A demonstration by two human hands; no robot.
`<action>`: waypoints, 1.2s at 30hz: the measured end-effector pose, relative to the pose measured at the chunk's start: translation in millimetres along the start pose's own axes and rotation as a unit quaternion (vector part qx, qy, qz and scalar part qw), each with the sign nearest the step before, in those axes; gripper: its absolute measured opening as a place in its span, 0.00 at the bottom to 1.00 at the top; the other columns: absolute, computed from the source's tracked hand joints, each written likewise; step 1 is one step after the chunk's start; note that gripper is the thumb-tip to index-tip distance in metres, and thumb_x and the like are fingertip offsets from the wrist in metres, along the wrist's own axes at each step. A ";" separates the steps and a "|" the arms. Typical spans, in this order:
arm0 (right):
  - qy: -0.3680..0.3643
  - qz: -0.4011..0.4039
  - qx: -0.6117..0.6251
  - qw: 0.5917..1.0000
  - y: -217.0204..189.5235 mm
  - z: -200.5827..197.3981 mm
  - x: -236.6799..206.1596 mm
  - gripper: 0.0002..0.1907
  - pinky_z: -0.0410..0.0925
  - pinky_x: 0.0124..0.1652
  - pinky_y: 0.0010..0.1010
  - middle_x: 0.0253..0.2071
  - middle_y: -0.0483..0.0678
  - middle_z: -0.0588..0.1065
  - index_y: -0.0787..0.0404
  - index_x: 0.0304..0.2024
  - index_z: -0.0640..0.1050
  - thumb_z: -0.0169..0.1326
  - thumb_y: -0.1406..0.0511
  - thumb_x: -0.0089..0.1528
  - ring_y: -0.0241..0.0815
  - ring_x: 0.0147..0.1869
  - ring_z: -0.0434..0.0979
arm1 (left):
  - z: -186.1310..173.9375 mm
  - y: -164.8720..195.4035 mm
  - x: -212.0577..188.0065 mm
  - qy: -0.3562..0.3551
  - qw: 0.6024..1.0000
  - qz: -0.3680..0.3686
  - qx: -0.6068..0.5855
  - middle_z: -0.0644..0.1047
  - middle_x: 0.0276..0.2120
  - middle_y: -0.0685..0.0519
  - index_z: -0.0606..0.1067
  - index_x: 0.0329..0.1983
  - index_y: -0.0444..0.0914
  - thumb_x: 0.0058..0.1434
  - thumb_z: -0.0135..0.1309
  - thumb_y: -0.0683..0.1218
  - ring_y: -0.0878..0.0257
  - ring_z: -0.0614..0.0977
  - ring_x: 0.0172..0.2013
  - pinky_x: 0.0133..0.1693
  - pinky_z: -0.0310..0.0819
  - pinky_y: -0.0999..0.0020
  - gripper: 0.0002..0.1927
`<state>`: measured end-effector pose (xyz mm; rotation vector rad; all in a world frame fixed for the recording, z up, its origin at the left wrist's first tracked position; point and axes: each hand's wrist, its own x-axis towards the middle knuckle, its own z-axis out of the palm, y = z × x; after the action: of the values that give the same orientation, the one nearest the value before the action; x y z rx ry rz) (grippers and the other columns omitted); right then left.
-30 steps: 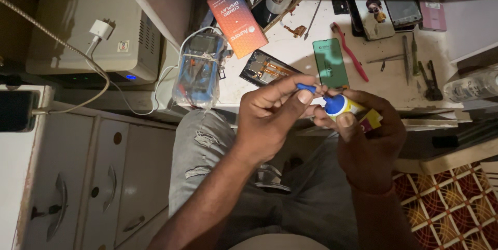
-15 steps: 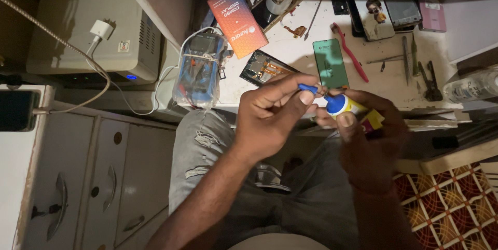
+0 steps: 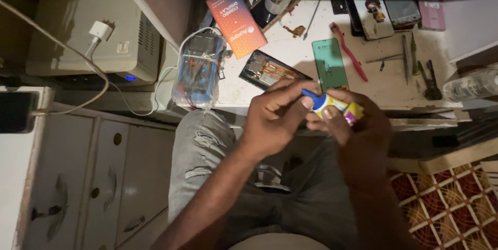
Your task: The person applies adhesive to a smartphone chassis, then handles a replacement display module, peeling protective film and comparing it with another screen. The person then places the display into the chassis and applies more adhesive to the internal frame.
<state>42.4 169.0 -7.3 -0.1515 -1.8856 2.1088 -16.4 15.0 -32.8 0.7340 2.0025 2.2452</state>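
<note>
Pinching small glue tube (image 3: 340, 107), left hand (image 3: 275, 120) and right hand (image 3: 358, 136), grip closed.

orange box (image 3: 236, 18), green phone panel (image 3: 330, 65), red toothbrush (image 3: 348, 51)

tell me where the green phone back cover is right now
In the head view, the green phone back cover lies on the workbench, between the opened phone and red toothbrush.

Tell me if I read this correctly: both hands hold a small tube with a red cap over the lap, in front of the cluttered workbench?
Not quite: the cap is blue, not red, as the head view shows. The left hand and right hand hold the small tube over the lap, before the cluttered workbench.
</note>
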 end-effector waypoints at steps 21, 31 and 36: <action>0.153 -0.059 -0.378 0.911 159.0 -161.9 165.8 0.20 0.68 0.44 0.37 0.47 0.59 0.74 0.69 0.59 0.73 0.59 0.66 0.68 0.49 0.47 0.74 | -24.1 -117.7 -11.3 0.046 0.924 0.038 0.376 0.78 0.47 0.48 0.83 0.46 0.42 0.59 0.61 0.41 0.48 0.79 0.48 0.50 0.74 0.55 0.11; -0.139 -0.292 -0.441 0.837 158.7 -75.8 91.8 0.12 0.69 0.53 0.45 0.53 0.57 0.74 0.61 0.46 0.81 0.61 0.71 0.59 0.58 0.57 0.74 | -39.0 -129.2 44.3 -0.050 0.870 0.086 0.483 0.65 0.67 0.43 0.73 0.68 0.41 0.59 0.60 0.50 0.42 0.60 0.70 0.66 0.40 0.29 0.32; -0.184 -0.328 -0.425 0.823 156.8 -52.1 95.0 0.14 0.72 0.48 0.43 0.49 0.54 0.74 0.63 0.47 0.82 0.62 0.72 0.58 0.56 0.50 0.75 | -49.7 -145.5 54.8 -0.062 0.857 0.058 0.508 0.70 0.64 0.46 0.77 0.57 0.43 0.57 0.60 0.52 0.48 0.64 0.70 0.69 0.41 0.30 0.24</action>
<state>-57.6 232.9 -156.5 0.6683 -2.4823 0.7874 -123.4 11.3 -156.1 0.9992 3.0552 0.9402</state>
